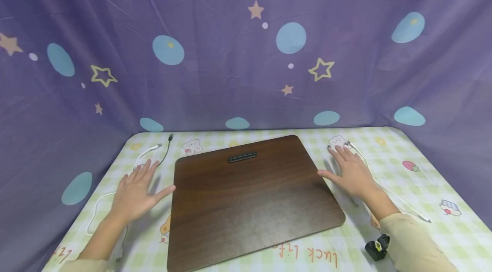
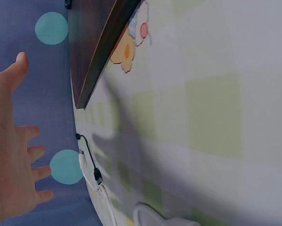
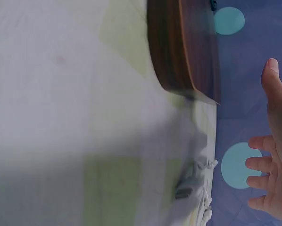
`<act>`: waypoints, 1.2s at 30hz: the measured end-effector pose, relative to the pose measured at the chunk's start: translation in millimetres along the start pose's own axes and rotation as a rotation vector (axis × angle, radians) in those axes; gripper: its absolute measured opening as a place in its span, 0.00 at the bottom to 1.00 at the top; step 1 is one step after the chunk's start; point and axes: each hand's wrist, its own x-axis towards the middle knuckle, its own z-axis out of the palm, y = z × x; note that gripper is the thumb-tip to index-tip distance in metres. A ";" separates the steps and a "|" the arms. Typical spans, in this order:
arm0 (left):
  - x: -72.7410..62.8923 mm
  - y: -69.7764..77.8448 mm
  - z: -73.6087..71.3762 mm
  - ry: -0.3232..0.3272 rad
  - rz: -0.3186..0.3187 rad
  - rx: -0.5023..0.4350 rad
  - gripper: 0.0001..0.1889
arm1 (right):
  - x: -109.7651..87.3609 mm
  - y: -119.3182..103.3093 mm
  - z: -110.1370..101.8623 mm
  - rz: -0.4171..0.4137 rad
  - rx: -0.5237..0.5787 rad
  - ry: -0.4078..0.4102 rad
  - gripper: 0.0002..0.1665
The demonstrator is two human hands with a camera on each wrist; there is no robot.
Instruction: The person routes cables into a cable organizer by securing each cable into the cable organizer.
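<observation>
A dark brown wood-grain board (image 1: 253, 203) with rounded corners lies skewed on the table, a narrow black inset (image 1: 242, 157) near its far edge. To its left, my left hand (image 1: 134, 195) is held with fingers spread and holds nothing. My right hand (image 1: 351, 174) is likewise spread beyond the board's right edge, with nothing in it. In the head view both thumbs reach the board's outline, but the left wrist view shows the left thumb (image 2: 19, 68) apart from the board's edge (image 2: 101, 61). In the right wrist view the right thumb (image 3: 271, 77) also appears apart from it.
Beside the left hand lie a white cable (image 1: 101, 199) and a short black cable (image 1: 167, 151). A white cable (image 1: 401, 200) runs past the right hand. A small black device (image 1: 377, 247) sits by the right sleeve. The checked tablecloth (image 1: 415, 186) meets a purple curtain (image 1: 230, 84) behind.
</observation>
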 end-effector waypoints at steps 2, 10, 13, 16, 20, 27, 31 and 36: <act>-0.4 0.5 2.6 -0.006 0.004 -0.004 0.50 | 0.1 -2.4 2.3 -0.013 -0.001 0.010 0.50; -5.0 3.5 13.0 -0.006 0.029 -0.063 0.46 | 1.2 -14.0 13.4 -0.092 -0.026 0.057 0.42; -5.4 4.9 17.7 -0.033 0.021 -0.110 0.45 | -0.4 -18.0 16.1 -0.089 -0.016 0.062 0.39; -6.6 6.9 20.9 -0.055 0.007 -0.144 0.45 | -1.8 -21.4 18.2 -0.083 -0.001 0.055 0.36; -10.0 9.6 24.3 -0.088 -0.022 -0.172 0.45 | -3.0 -23.2 21.6 -0.085 0.012 0.043 0.34; -11.4 12.3 28.3 -0.111 -0.074 -0.237 0.45 | -1.5 -23.1 25.2 -0.100 0.052 0.047 0.33; -10.0 12.4 30.9 -0.082 -0.077 -0.267 0.43 | 2.5 -22.5 27.2 -0.106 0.103 0.058 0.32; -8.3 14.0 32.9 -0.062 -0.090 -0.339 0.37 | 8.3 -20.4 30.1 -0.107 0.186 0.082 0.31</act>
